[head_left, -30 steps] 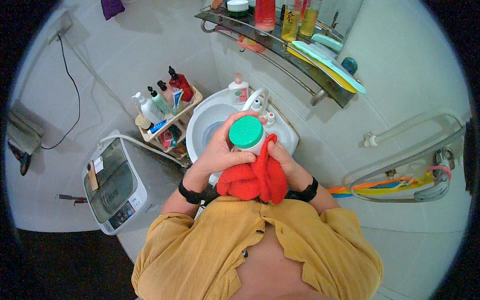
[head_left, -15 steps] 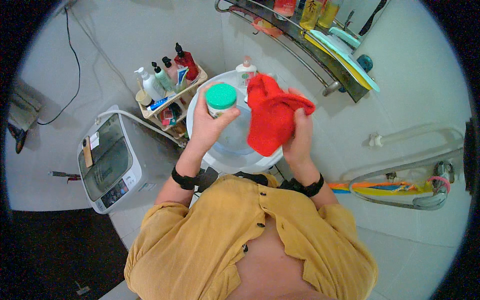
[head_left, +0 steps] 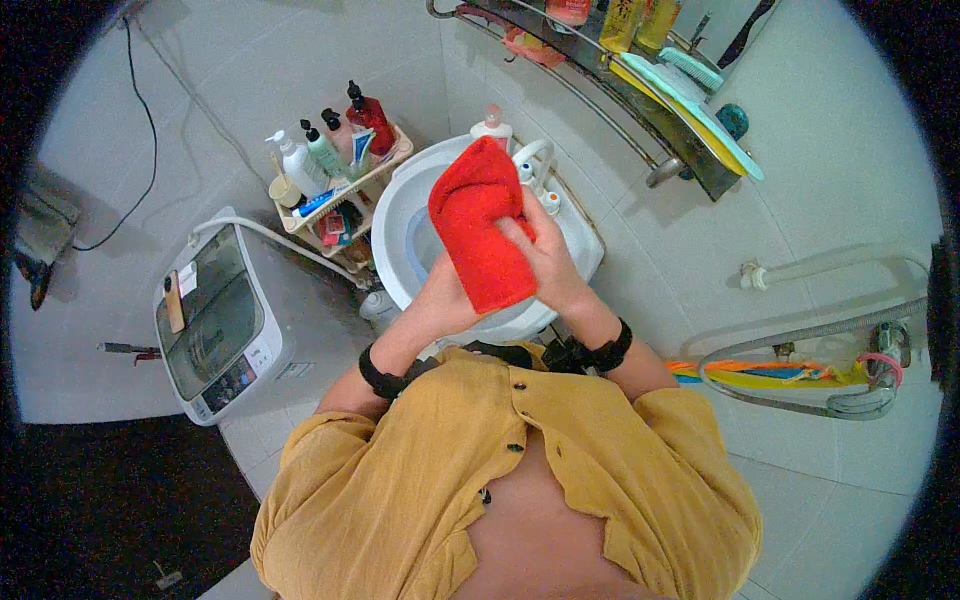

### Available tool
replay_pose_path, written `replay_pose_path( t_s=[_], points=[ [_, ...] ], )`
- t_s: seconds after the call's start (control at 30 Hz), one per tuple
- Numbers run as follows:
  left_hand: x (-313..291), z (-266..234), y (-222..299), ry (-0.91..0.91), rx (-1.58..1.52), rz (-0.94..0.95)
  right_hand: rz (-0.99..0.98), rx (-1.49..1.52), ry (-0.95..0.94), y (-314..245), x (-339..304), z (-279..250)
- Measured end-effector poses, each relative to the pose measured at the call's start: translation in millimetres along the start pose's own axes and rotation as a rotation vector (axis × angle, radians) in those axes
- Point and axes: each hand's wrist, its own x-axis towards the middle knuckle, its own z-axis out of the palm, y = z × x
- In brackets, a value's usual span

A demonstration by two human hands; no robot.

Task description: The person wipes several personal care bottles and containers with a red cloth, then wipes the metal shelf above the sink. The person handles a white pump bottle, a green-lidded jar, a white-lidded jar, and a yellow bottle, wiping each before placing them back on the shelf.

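A red cloth (head_left: 480, 230) is spread in front of my hands, above the white washbasin (head_left: 395, 240). My right hand (head_left: 548, 262) grips its right side, with the thumb pressed onto the fabric. Behind the cloth's lower left edge, my left hand (head_left: 447, 298) shows only its back and wrist; its fingers are covered. The green-lidded jar seen in that hand a moment ago is now out of sight behind the cloth. A white faucet (head_left: 535, 165) and a soap bottle with a pink pump (head_left: 492, 122) stand at the basin's far side.
Left of the basin, a beige rack (head_left: 375, 165) holds several pump bottles and toothpaste. A washing machine (head_left: 225, 320) with a phone (head_left: 174, 302) on it stands further left. At upper right is a wall shelf (head_left: 650, 110); a shower hose (head_left: 770, 345) hangs at right.
My right hand has brought the red cloth leftward, over my left hand and the green-lidded jar, which is now covered. Both hands have come closer together, and the faucet has come into sight.
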Motion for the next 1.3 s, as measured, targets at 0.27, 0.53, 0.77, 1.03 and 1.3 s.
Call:
replay_pose_path(
  t_s=[0.27,0.53,0.77,1.03,1.3],
  points=[
    [6.4,-21.5,-4.2,0.259,-0.225,-0.101,0.124,0.163,0.324,16.3,0.5,-29.2],
    [16.7,-4.0,-17.7,0.255,-0.42,-0.052,-0.133,0.184,0.063,-12.7,2.4,-5.4],
    [13.0,-10.5,-2.1,0.213,-0.472,-0.247,-0.104,0.049,0.132,-9.6,0.4,-1.5],
    [28.7,-10.3,15.5,0.351,-0.881,-0.108,-0.407,-0.54,0.009,-11.1,-6.7,0.0],
    [16.5,-8.5,3.7,0.136,-0.863,-0.197,-0.154,0.041,0.19,-12.8,0.3,3.0]
  ],
)
